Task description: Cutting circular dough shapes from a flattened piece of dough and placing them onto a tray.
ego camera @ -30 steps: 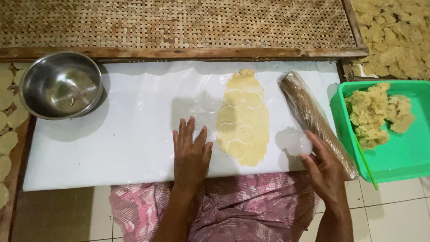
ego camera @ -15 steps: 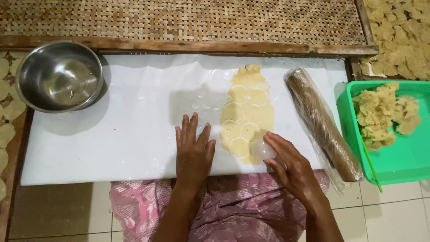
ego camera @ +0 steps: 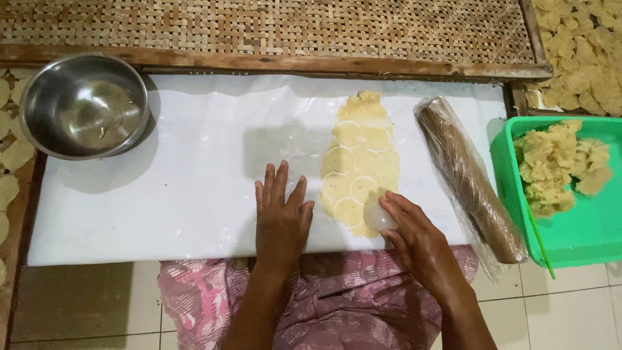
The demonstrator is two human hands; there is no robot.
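Observation:
A flat sheet of yellow dough (ego camera: 360, 159) lies on the white plastic-covered board (ego camera: 181, 194), marked with several round cut circles. My right hand (ego camera: 414, 236) grips a small clear round cutter (ego camera: 378, 214) and presses it on the dough's near right edge. My left hand (ego camera: 280, 214) rests flat, fingers spread, on the board just left of the dough.
A steel bowl (ego camera: 84, 107) stands at the board's far left. A plastic-wrapped brown rolling pin (ego camera: 468, 178) lies to the right of the dough. A green tray (ego camera: 583, 233) holds dough scraps. A woven bamboo mat (ego camera: 272, 26) lies behind; cut discs lie at both sides.
My right hand came from the rolling pin leftward to the dough's near edge with the cutter. More circles are cut in the dough. The left hand stayed put.

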